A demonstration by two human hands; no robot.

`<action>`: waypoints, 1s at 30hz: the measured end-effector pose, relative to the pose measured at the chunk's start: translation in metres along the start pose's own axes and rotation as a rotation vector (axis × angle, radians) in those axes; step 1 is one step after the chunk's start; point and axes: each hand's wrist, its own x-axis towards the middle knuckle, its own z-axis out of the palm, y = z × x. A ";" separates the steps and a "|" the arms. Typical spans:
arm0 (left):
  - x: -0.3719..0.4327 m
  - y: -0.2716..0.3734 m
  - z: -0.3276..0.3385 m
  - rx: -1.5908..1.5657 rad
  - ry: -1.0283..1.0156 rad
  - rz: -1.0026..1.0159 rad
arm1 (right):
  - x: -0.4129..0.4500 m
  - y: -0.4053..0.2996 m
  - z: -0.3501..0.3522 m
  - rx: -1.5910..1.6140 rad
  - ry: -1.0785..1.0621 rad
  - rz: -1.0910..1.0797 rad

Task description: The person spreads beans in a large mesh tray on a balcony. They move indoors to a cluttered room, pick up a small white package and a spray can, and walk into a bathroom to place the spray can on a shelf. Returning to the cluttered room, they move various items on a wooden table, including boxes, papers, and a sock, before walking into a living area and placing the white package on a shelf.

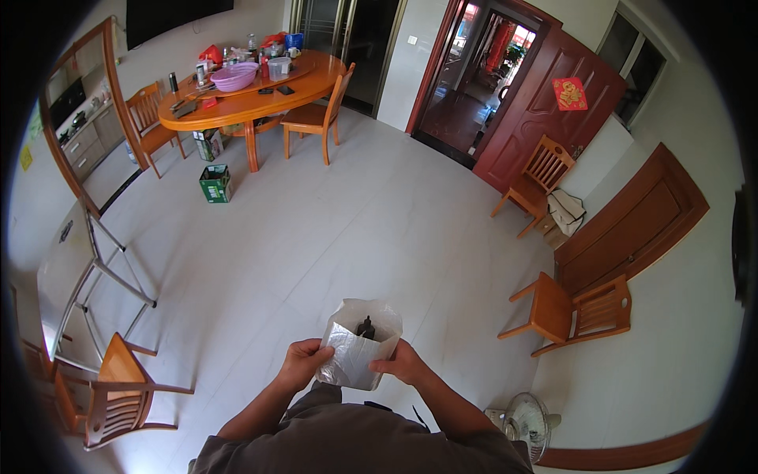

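Close in front of my body, both hands hold a silvery, translucent plastic bag [355,355] with its mouth spread apart at the top. My left hand [305,362] grips the bag's left edge, the thumb on its front face. On the right edge, my right hand [404,364] pinches it with the thumb across the front. Inside the mouth a dark object with a narrow pointed tip [366,327] shows; its lower part is hidden by the bag, and I cannot tell exactly what it is.
An oval wooden table [254,112] bears a purple plastic basin [234,76] and bottles. A green cardboard box [215,185] stands on the floor. Wooden chairs [551,308] stand around the room. A folded table [65,266] leans at left; an electric fan [527,426] is at lower right.
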 end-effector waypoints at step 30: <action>0.817 -0.018 -0.109 0.889 0.072 -1.181 | 0.537 -0.351 -0.792 -0.541 1.117 -0.587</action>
